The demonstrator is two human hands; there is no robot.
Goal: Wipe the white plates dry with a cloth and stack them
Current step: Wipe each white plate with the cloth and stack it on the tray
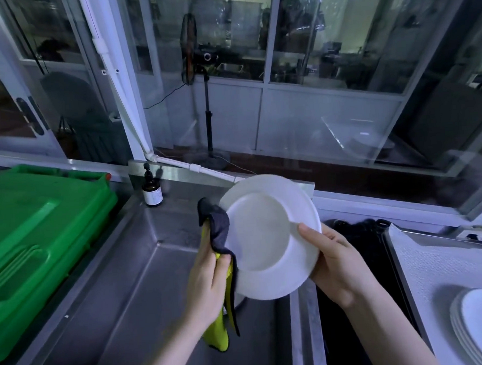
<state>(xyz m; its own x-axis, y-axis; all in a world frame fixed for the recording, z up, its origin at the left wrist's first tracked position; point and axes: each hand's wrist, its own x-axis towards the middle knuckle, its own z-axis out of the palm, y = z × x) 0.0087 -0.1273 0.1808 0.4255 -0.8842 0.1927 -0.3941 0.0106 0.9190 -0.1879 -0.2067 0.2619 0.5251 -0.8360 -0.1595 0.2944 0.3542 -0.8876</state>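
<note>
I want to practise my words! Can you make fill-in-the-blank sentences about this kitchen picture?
1. The left hand grips a grey and ____ cloth.
2. The right hand holds a round white ____.
3. The big plastic bin on the left is ____.
Missing words: yellow; plate; green.
</note>
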